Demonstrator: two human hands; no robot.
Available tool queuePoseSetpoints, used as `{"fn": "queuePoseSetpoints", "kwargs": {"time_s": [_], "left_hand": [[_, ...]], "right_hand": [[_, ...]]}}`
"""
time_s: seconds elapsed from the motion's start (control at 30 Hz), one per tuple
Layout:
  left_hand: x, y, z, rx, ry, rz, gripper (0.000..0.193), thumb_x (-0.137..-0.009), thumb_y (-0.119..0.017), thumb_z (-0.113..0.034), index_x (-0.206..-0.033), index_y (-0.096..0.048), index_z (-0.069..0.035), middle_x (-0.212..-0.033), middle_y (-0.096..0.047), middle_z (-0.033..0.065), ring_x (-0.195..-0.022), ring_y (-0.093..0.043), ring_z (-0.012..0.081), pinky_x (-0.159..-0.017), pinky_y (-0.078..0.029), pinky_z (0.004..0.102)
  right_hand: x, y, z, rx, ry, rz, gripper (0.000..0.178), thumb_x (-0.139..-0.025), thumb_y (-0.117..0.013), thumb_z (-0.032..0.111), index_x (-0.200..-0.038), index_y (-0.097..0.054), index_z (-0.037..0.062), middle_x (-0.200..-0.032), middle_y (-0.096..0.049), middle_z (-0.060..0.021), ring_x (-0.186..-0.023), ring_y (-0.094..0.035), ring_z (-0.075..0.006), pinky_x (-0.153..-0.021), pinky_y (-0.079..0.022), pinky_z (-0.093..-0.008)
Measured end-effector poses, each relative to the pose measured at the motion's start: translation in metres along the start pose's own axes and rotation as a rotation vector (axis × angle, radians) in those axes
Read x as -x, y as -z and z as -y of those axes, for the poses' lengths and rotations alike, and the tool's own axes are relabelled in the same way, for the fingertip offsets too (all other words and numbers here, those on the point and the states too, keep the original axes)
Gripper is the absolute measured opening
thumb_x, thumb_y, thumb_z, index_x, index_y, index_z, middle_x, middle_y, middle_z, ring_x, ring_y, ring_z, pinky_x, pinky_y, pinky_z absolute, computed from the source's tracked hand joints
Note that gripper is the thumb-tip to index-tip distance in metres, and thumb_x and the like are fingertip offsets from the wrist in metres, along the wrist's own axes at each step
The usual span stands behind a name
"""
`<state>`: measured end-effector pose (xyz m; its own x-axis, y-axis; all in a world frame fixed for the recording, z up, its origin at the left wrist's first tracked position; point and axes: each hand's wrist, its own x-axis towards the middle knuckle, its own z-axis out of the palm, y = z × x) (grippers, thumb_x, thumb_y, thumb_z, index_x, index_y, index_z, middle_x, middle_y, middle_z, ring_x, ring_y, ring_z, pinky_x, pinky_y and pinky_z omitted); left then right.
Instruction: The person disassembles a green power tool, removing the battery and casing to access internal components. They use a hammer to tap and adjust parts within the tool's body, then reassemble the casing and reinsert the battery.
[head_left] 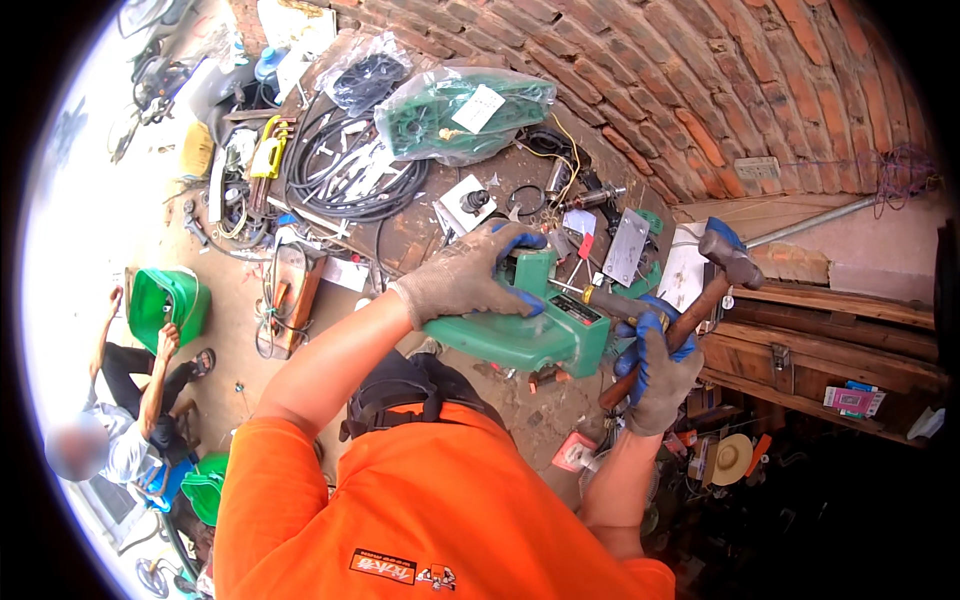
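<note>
— While the orange sleeves fill the bottom of the view, where are the hands?

— Both up over the workbench (420,240). Right hand (655,375), in a grey glove with blue fingertips, is wrapped tight round the wooden handle of a hammer (700,295). Fingers fully curled, no gap. The handle runs up and to the right, and the dark head sits well above the fist.

— And the other hand?

— Left hand (465,275), same kind of glove, lies across the top of a green power tool housing (520,335), fingers bent down over its upper edge. It's a firm clamp from above. The housing sits between the two hands, just in front of the person's chest, at the near edge of the bench.

— Anything between tool and hammer?

— A screwdriver (600,298) with a dark grip lies against the housing's right end, right beside the gloved right fist. Whether that hand also pinches it, I cannot tell.

— Further out?

— A grey metal plate (627,247) just beyond. Then coiled black cables (345,170), and a green part in a clear plastic bag (460,110) against the brick wall (700,90).

— Off to the side?

— Another person (130,400) sits low on the left, hands on a green casing (165,300).
</note>
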<state>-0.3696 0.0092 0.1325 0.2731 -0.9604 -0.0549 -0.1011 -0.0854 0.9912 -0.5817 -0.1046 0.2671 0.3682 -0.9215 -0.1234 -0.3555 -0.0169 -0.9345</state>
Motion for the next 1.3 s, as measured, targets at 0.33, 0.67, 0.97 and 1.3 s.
{"fn": "queuePoseSetpoints", "kwargs": {"time_s": [0.33, 0.67, 0.97, 1.3], "left_hand": [[0.003, -0.001, 0.004, -0.020, -0.083, -0.018, 0.083, -0.070, -0.092, -0.036, -0.140, -0.058, -0.008, -0.126, -0.063, 0.0143, -0.118, -0.062, 0.0285, -0.104, -0.049, 0.0391], [0.005, 0.001, 0.005, 0.021, -0.065, -0.012, 0.080, -0.070, -0.092, -0.037, -0.137, -0.059, -0.006, -0.124, -0.065, 0.0152, -0.115, -0.063, 0.0270, -0.101, -0.050, 0.0385], [0.008, 0.007, 0.005, 0.145, 0.012, -0.028, 0.082, -0.070, -0.091, -0.033, -0.140, -0.057, -0.006, -0.129, -0.062, 0.0143, -0.120, -0.061, 0.0267, -0.105, -0.048, 0.0381], [0.007, 0.008, -0.001, 0.128, -0.002, -0.040, 0.079, -0.070, -0.092, -0.031, -0.137, -0.060, -0.006, -0.129, -0.063, 0.0128, -0.120, -0.061, 0.0251, -0.106, -0.048, 0.0372]], "right_hand": [[-0.001, -0.007, 0.007, -0.066, 0.021, 0.036, 0.029, -0.092, -0.073, 0.008, -0.115, -0.065, -0.0076, -0.079, -0.073, -0.0149, -0.051, -0.058, -0.0110, -0.048, -0.046, -0.0245], [0.002, 0.010, 0.006, -0.058, 0.159, -0.020, 0.029, -0.097, -0.066, 0.019, -0.107, -0.070, -0.0084, -0.075, -0.067, -0.0101, -0.049, -0.053, -0.0083, -0.045, -0.039, -0.0233], [-0.009, 0.005, -0.010, -0.165, 0.077, 0.033, 0.028, -0.095, -0.069, 0.016, -0.110, -0.068, -0.0082, -0.081, -0.073, -0.0134, -0.050, -0.055, -0.0091, -0.044, -0.041, -0.0240], [-0.014, 0.004, -0.004, -0.099, 0.059, 0.004, 0.028, -0.096, -0.070, 0.019, -0.108, -0.068, -0.0065, -0.075, -0.070, -0.0108, -0.046, -0.053, -0.0094, -0.042, -0.041, -0.0232]]}}
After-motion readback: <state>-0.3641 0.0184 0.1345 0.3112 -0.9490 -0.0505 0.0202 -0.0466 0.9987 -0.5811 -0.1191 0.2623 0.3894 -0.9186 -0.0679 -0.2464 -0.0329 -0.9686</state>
